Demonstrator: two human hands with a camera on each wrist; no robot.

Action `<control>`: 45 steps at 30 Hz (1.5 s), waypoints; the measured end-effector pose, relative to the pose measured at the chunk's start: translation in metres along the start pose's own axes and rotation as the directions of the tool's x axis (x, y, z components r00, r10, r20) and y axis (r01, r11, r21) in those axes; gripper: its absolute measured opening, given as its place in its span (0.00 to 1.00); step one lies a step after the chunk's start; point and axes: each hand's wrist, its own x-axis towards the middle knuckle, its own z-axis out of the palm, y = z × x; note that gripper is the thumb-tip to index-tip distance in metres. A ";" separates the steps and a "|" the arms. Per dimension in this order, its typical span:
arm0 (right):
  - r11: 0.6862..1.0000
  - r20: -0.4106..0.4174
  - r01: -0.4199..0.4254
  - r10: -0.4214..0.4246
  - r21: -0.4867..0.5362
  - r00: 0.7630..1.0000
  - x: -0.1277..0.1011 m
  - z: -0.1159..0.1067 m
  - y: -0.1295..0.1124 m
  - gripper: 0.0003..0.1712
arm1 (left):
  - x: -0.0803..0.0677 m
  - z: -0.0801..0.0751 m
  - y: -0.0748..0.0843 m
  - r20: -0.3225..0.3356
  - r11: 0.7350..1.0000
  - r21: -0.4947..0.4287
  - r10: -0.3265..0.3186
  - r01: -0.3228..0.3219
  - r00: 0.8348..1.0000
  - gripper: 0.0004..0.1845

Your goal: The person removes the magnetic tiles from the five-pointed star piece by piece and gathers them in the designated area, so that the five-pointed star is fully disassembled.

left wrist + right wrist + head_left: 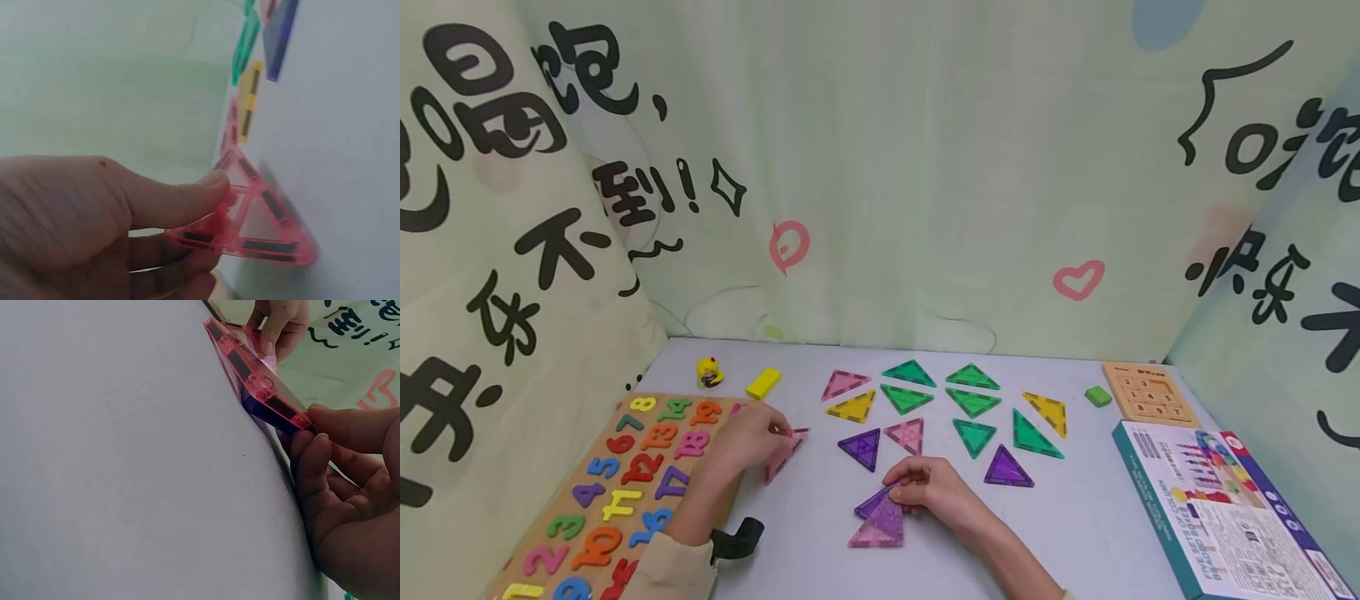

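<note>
While both hands are working low on the desk [1075, 517], each one is holding its own flat triangular tile. The left hand [752, 433] is pinching a pink triangle [784, 454] between thumb and curled fingers; the left wrist view shows the thumb [169, 200] pressing on the tile's upper face [250, 212] while one edge is touching the desk and the rest is tilting up. The right hand [928, 492] is gripping, with curled fingertips [312, 447], the near corner of a pink tile [880, 527] that is lying over a purple tile [874, 502]; in the right wrist view this pink tile [262, 387] is lifting at the gripped corner while its far end is staying on the desk.

The two held tiles are lying well apart, the left one up and to the left of the right one, with bare desk between them. The left triangle's long axis is running diagonally, its lower point aiming toward the right hand's pair. The right hand is nearer to the loose triangles [970, 408] spread just beyond it; the left hand is resting just beside the number board [625, 475].
</note>
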 end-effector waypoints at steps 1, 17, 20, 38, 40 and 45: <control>1.000 -0.001 -0.001 0.001 -0.001 1.000 0.000 0.000 0.000 0.14 | 0.002 0.002 -0.001 -0.012 1.000 0.010 -0.016 0.016 1.000 0.07; 0.997 -0.020 -0.002 0.003 0.074 1.000 0.000 0.000 0.001 0.17 | 0.002 0.019 0.015 0.012 0.996 0.032 0.083 -0.083 0.996 0.11; 0.995 -0.030 -0.004 0.008 0.104 1.000 0.001 0.000 0.002 0.17 | -0.005 0.026 0.025 0.177 0.982 -0.065 0.187 -0.179 0.966 0.10; 0.975 -0.087 0.015 0.005 0.222 0.996 0.004 0.003 0.006 0.14 | -0.014 0.058 0.042 0.385 0.949 -0.211 0.301 -0.235 0.872 0.11; 0.976 -0.092 0.013 0.007 0.216 0.996 0.003 0.003 0.005 0.14 | -0.014 0.057 0.042 0.392 0.949 -0.215 0.302 -0.233 0.869 0.11; 0.979 -0.098 0.003 0.017 0.204 0.995 0.001 0.003 0.003 0.12 | -0.014 0.055 0.042 0.406 0.947 -0.221 0.306 -0.232 0.861 0.12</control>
